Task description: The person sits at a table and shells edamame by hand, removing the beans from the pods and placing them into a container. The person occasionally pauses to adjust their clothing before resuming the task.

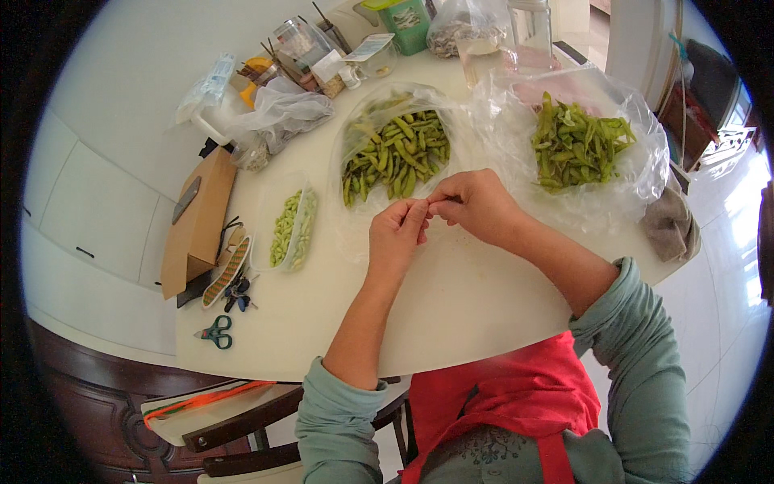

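My left hand (399, 227) and my right hand (471, 202) meet fingertip to fingertip over the near edge of a clear plastic bag. The fingers are pinched together; whatever lies between them is hidden or too small to make out. Just beyond my hands, green soybean pods (399, 151) lie in the open plastic bag. To the right, a heap of flattened-looking green pods (577, 145) rests on another clear plastic bag (647, 145). Left of my hands is a clear plastic container (261, 242) with shelled green beans (284, 227) in it.
Green-handled scissors (219, 333), keys (240, 293) and a cardboard box (202, 218) lie along the left of the white table (484, 314). Jars, a green container (408, 27) and bags line the back. A brown cloth (670, 227) sits at the right edge. A chair (242, 423) stands below left.
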`<state>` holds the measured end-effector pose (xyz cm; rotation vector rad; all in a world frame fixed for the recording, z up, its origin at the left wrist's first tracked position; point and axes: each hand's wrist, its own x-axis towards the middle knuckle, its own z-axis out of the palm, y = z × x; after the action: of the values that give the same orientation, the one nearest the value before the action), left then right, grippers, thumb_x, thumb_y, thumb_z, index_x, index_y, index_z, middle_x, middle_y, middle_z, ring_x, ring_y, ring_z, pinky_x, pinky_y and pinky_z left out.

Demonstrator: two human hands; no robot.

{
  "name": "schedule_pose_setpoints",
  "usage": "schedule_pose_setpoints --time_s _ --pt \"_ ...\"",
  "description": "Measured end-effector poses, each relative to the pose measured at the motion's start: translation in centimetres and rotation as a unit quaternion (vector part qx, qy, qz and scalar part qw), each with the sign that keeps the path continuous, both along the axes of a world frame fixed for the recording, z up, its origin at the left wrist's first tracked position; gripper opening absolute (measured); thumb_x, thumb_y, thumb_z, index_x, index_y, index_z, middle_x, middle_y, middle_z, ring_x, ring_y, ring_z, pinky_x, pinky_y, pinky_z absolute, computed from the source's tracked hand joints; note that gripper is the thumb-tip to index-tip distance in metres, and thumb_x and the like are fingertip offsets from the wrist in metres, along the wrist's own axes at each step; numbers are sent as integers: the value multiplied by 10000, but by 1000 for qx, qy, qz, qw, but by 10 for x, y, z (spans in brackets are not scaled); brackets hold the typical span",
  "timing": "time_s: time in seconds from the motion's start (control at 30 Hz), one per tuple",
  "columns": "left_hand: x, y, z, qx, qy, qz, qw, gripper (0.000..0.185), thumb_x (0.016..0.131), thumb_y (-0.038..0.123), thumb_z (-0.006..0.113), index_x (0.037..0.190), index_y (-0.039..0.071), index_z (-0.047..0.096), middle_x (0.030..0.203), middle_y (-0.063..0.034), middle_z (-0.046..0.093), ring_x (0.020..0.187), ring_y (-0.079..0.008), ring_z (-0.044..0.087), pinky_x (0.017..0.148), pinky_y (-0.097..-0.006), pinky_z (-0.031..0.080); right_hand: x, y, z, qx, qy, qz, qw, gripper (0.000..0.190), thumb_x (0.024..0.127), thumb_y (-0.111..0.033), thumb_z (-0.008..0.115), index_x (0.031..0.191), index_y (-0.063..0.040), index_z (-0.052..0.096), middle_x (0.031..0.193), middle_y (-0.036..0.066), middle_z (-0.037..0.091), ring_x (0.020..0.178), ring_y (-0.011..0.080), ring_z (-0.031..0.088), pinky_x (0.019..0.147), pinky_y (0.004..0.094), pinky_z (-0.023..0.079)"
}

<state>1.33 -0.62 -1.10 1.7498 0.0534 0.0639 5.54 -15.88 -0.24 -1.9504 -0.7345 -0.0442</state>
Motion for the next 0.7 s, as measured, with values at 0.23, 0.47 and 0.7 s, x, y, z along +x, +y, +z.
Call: schedule_pose_setpoints --time_s 0.23,0.47,0.7 --pt "-1 0 5 -33 -32 -5 999 247 890 248 522 892 15 605 726 -6 548 599 -84 471 560 -219 399 8 -4 -2 192 254 51 947 144 794 -99 625 845 35 643 707 62 623 611 112 602 555 213 496" --pt "1 2 2 -117 -26 -19 993 230 878 215 542 943 0 592 773 -31 583 645 -92 520 609 -223 441 11 -7 -1 268 354 78 893 203 808 -135 620 931 26 601 804 71 613 690 117 593 641 224 500" --pt "5 -3 2 187 -260 66 945 198 798 40 592 995 37 579 819 -35 570 689 -117 538 654 -239 454 10 -2 -4 322 403 60 854 212 836 -169 596 959 3 580 820 56 603 695 119 582 700 236 495"
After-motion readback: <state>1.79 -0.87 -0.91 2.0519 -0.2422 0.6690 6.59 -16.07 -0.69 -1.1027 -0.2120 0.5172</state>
